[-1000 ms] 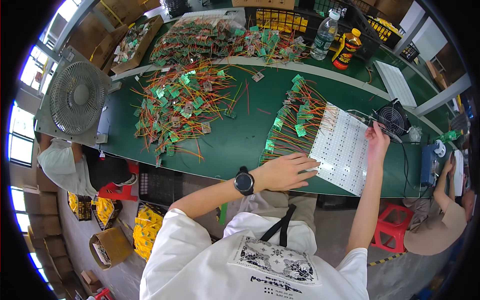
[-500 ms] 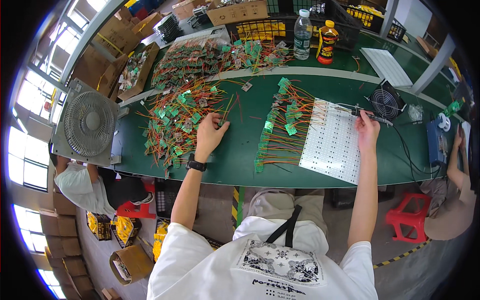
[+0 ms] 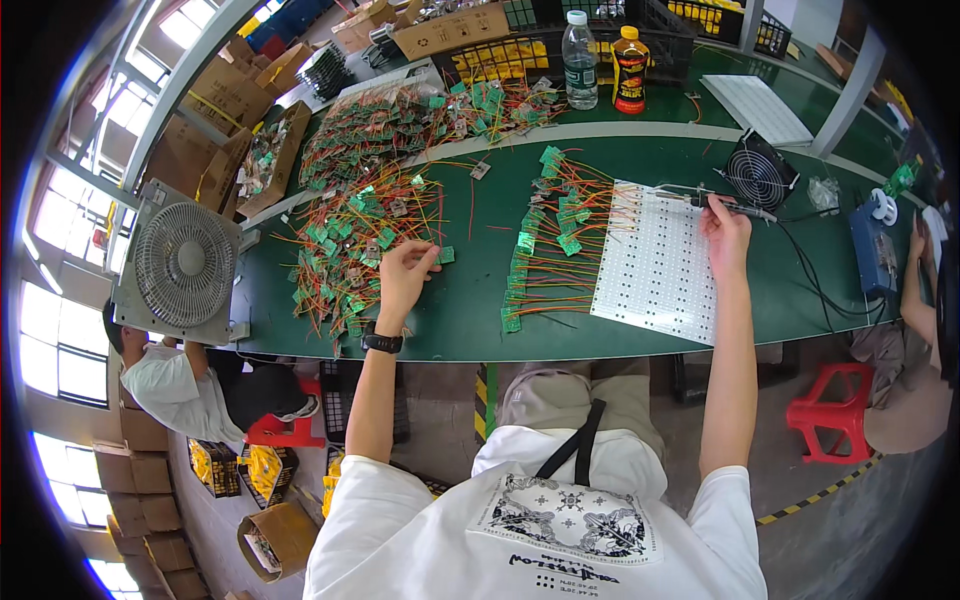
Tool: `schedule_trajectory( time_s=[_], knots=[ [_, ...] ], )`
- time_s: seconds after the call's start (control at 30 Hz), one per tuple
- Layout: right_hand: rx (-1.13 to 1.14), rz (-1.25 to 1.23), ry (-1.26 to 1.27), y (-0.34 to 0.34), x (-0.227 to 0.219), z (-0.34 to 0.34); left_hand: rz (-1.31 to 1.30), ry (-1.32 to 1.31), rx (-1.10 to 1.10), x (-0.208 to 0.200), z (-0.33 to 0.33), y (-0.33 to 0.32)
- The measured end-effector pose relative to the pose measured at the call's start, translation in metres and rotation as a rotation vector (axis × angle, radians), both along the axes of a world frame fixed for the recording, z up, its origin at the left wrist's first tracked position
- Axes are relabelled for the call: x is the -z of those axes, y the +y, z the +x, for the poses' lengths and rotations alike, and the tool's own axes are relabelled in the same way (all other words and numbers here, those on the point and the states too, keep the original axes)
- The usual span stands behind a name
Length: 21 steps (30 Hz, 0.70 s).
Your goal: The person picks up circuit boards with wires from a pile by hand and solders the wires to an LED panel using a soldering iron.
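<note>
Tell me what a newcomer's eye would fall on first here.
A heap of green circuit boards with tangled wires probably comes first, left of center, beside the left hand. Next is the white dotted panel right of center, with the right hand holding a soldering iron at its far edge.

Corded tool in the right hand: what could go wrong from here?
If its tip is hot, the corded tool in the right hand might mark the white panel below it. The left hand is beside a tangled pile of wired boards, so lifting one could drag others along.
</note>
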State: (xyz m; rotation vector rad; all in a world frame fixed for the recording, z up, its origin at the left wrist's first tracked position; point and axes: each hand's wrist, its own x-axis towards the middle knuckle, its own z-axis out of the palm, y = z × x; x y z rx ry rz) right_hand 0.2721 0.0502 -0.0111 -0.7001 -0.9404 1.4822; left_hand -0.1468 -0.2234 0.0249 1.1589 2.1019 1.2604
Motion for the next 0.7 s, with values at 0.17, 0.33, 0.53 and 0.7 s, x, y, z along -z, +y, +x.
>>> schedule_trajectory(
  time_s=[0.17,0.33,0.53,0.7],
  knots=[
    [-0.029,-0.002,-0.002,0.0,0.001,0.001,0.055,-0.107,-0.009,0.001,-0.003,-0.004],
    [-0.036,0.003,-0.016,0.0,0.0,0.001,0.046,-0.103,0.048,0.005,-0.007,-0.004],
    [-0.035,0.009,-0.005,0.002,0.001,0.003,0.129,-0.093,0.039,-0.003,-0.001,-0.001],
    [-0.02,-0.007,-0.023,0.005,0.001,0.002,0.137,-0.076,0.059,-0.008,-0.009,0.014]
  ],
)
